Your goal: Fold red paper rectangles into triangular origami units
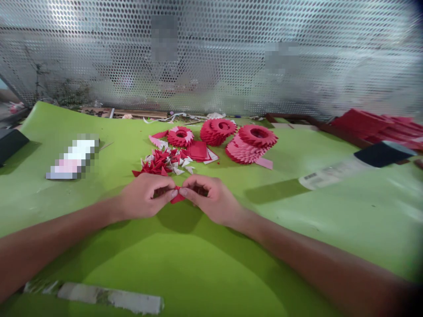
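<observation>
Between my two hands is a small piece of red paper [177, 198], raised a little over the green table cover. My left hand [143, 196] pinches its left side with thumb and fingers. On its right side my right hand [209, 198] pinches it the same way. Just beyond my hands lies a heap of folded red and white paper triangles [158, 162]. A stack of red paper squares [198, 150] sits behind the heap. Further back stand ring-shaped pieces of folded paper: a small red and pink ring [180, 136], a red ring stack [216, 132] and a red and pink stack [246, 152].
A blurred-out phone-like object [74, 158] lies at the left, near a dark box [11, 145]. On the right is a clear bottle with a black cap [370, 158]. Red sheets [373, 127] are piled at the far right. A perforated metal panel [211, 57] closes off the back.
</observation>
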{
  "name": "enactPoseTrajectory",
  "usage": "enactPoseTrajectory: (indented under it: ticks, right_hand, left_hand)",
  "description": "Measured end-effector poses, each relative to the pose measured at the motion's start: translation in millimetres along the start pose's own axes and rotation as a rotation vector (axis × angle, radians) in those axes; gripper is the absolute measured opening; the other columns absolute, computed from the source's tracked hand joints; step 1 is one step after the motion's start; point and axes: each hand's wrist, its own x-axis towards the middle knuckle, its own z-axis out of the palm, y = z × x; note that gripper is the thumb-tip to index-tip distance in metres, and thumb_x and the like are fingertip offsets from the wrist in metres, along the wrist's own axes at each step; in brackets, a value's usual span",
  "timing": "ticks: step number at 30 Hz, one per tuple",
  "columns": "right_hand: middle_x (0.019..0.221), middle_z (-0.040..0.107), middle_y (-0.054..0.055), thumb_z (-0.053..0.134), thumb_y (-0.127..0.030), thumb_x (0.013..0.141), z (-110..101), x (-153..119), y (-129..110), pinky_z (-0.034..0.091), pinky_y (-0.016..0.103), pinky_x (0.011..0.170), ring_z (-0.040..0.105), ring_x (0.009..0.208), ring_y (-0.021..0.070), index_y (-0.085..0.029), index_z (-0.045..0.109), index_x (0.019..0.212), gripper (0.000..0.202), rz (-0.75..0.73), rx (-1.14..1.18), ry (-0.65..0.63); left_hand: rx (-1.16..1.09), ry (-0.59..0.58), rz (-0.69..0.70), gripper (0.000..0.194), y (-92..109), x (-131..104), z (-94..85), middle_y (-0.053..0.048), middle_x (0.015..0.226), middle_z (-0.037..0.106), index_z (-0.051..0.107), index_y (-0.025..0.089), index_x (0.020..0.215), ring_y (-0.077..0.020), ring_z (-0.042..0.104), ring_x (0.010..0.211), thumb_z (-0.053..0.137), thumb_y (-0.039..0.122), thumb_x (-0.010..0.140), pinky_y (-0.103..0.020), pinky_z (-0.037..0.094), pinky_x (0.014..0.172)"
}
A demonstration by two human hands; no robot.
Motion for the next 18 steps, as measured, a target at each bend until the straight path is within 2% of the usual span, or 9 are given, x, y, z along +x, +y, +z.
enactPoseTrajectory:
  ticks: [6,15,18]
  right_hand:
    - [0.069,0.061,-0.002,0.060,-0.041,0.095,0.3,0.4,-0.9,0.037,0.025,0.056,0.050,0.060,0.0118,-0.020,0.069,0.086,0.025,-0.002,-0.050,0.004]
    - [0.071,0.064,-0.001,0.062,-0.041,0.094,0.2,2.1,1.7,0.037,0.025,0.054,0.052,0.059,0.0118,-0.019,0.069,0.086,0.024,0.021,-0.033,-0.011]
    - [0.076,0.065,0.000,0.062,-0.040,0.094,-0.9,2.3,1.7,0.037,0.025,0.053,0.051,0.059,0.0116,-0.020,0.069,0.096,0.022,0.044,0.024,-0.043]
  left_hand:
    - [0.033,-0.016,0.016,0.026,-2.0,-0.3,-0.7,0.000,0.064,0.063,0.062,0.015,0.077,-0.0106,0.050,0.052,0.050,0.026,0.097,-0.022,0.031,0.050]
    - [0.100,0.002,0.049,0.023,-4.1,-0.8,-0.7,0.000,0.064,0.063,0.061,0.015,0.076,-0.0104,0.051,0.052,0.050,0.023,0.095,-0.022,0.032,0.050]
    - [0.095,0.009,0.057,0.023,-4.3,-0.6,-0.4,0.000,0.062,0.063,0.062,0.015,0.076,-0.0097,0.050,0.051,0.051,0.022,0.095,-0.021,0.031,0.049]
